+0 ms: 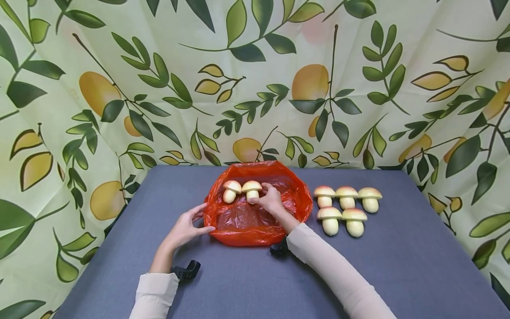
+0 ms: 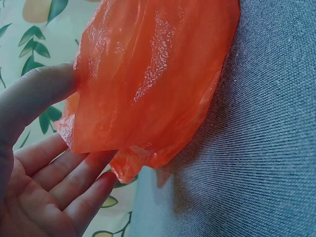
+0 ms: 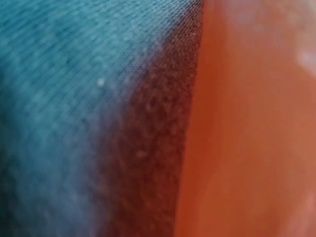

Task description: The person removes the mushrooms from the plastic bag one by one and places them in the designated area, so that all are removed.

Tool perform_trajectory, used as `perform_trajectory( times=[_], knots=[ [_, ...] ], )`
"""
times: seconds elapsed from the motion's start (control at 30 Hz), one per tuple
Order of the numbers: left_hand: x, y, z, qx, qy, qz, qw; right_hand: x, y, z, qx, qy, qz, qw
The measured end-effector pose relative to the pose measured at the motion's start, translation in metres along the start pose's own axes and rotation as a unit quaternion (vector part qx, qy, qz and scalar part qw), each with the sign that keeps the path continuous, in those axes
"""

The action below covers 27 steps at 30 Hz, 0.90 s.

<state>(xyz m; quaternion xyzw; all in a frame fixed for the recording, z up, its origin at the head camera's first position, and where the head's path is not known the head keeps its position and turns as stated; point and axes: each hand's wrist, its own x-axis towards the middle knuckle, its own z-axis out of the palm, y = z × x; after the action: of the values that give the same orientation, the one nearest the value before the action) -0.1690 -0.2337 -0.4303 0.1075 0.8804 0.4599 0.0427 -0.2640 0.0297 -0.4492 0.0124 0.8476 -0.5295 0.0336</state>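
A red plastic bag [image 1: 255, 237] lies on the table with its mouth spread wide. Inside it, a toy mushroom [image 1: 231, 192] with a yellow-red cap leans at the left. Beside that one, my right hand [image 1: 272, 200] reaches over the bag's near rim and pinches another toy mushroom [image 1: 252, 187] between thumb and fingers. My left hand [image 1: 187, 227] is at the bag's left side, its thumb and fairly straight fingers spread apart and touching the plastic. The left wrist view shows the fingertips partly behind the red bag [image 2: 148, 84]. Only blurred bag [image 3: 252, 128] and cloth fill the right wrist view.
Several toy mushrooms [image 1: 346, 197] stand in two rows to the right of the bag. A grey-blue cloth [image 1: 398, 266] covers the table. Behind it hangs a leaf-and-fruit patterned curtain [image 1: 255, 88]. Black wrist devices [image 1: 187, 270] are near both wrists.
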Motion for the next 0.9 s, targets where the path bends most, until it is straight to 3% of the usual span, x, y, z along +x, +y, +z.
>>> perform_trajectory(
  times=[0.33, 0.67, 0.9],
  knots=[
    [0.0, -0.001, 0.002, -0.004, 0.005, 0.003, 1.0, 0.007, 0.009, 0.008, -0.008, 0.007, -0.011, 0.9999],
    [0.0, -0.002, 0.002, 0.007, 0.01, 0.007, 0.9999, 0.002, 0.005, 0.011, 0.007, 0.014, -0.016, 0.9997],
    [-0.001, 0.0, 0.001, 0.002, 0.008, 0.003, 1.0, 0.001, 0.003, 0.012, -0.028, 0.03, -0.031, 0.9987]
  ],
)
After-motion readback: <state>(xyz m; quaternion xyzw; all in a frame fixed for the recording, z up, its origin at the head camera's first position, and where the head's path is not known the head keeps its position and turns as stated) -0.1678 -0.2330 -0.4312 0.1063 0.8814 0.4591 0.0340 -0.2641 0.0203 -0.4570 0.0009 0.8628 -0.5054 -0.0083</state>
